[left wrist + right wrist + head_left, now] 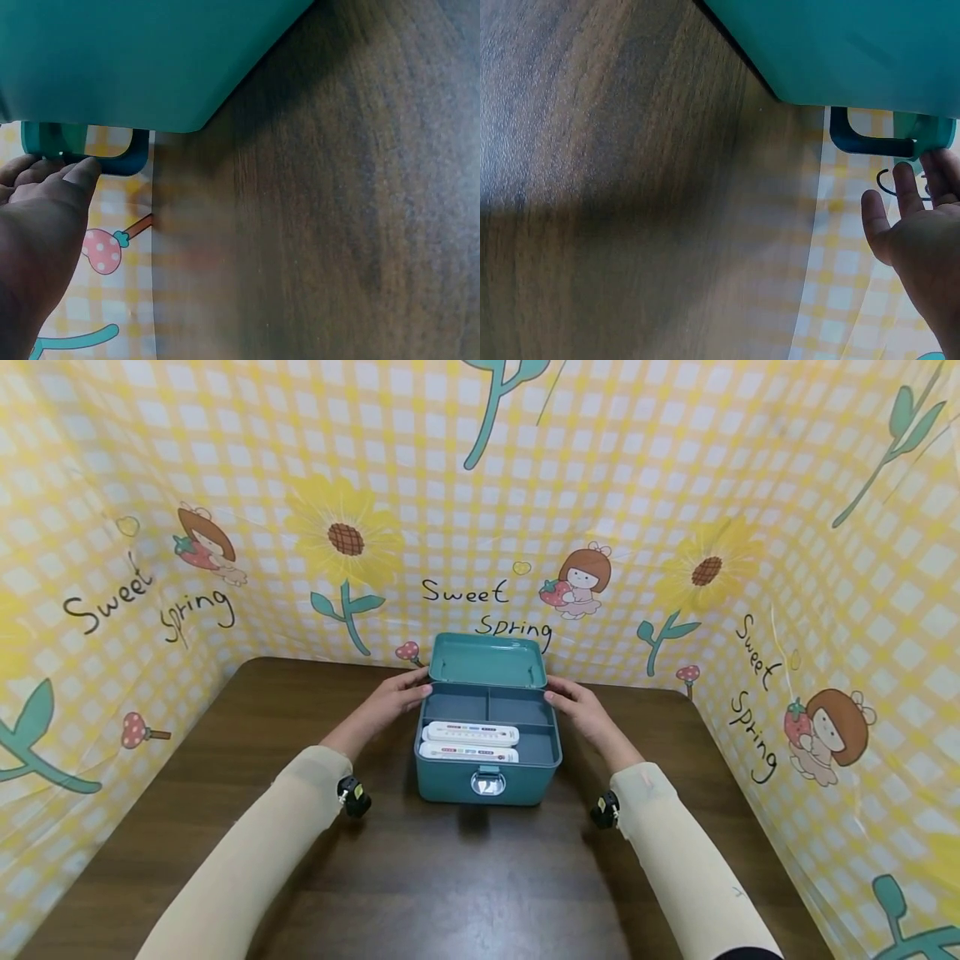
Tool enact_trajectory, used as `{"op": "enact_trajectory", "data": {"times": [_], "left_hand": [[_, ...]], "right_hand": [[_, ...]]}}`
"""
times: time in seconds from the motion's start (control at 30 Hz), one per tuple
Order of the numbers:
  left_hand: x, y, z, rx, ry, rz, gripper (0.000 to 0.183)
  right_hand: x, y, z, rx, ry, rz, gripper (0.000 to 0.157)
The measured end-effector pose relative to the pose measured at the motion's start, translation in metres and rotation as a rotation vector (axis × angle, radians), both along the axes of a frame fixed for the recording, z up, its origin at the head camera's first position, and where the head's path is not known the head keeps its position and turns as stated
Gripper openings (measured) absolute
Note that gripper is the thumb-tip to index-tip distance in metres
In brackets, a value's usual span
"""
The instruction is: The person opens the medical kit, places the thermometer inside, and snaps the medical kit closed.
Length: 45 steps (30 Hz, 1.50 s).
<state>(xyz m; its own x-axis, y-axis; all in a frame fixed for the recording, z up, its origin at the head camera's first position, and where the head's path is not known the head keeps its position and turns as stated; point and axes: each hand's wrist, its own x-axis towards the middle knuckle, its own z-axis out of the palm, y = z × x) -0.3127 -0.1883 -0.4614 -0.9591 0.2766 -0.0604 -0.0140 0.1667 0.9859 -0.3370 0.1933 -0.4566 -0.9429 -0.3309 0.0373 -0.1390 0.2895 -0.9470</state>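
A teal storage box (480, 783) stands on the table with its lid (487, 660) raised and tilted back. Inside, grey dividers form compartments; two long white cases (471, 733) with small printed labels lie in the front part. At the back left corner, my left hand (393, 693) has its fingers by the lid and its thumb near the rim. My right hand (577, 703) mirrors it at the back right corner, fingers extended. In the right wrist view its fingertips (906, 178) are right at the lid edge, beside a dark teal handle (870, 145).
A dark brown wooden table (450, 893) carries the box near its back edge. Yellow checked cloth (480, 527) with flowers and cartoon figures rises behind and at both sides. A silver latch (487, 784) is on the box's front.
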Motion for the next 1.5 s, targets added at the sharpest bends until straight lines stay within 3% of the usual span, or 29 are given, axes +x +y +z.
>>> {"op": "enact_trajectory", "data": {"times": [0.37, 0.6, 0.83, 1.03, 1.5], "left_hand": [[0.0, 0.001, 0.005, -0.103, 0.064, 0.016, 0.068], [0.002, 0.002, 0.01, -0.101, 0.124, 0.018, 0.067], [0.001, 0.005, 0.012, -0.082, 0.13, 0.024, 0.064], [0.003, 0.007, 0.015, -0.103, 0.131, 0.051, 0.063], [0.015, 0.01, 0.011, -0.117, 0.223, 0.156, 0.058]], "right_hand": [[-0.002, 0.003, 0.004, -0.024, 0.004, 0.005, 0.06], [0.001, 0.001, 0.005, -0.078, 0.052, 0.001, 0.058], [0.0, 0.003, 0.001, -0.072, 0.135, -0.012, 0.059], [0.003, 0.002, 0.001, -0.032, 0.173, -0.054, 0.06], [0.009, -0.005, 0.0, -0.063, 0.257, -0.145, 0.057]]}}
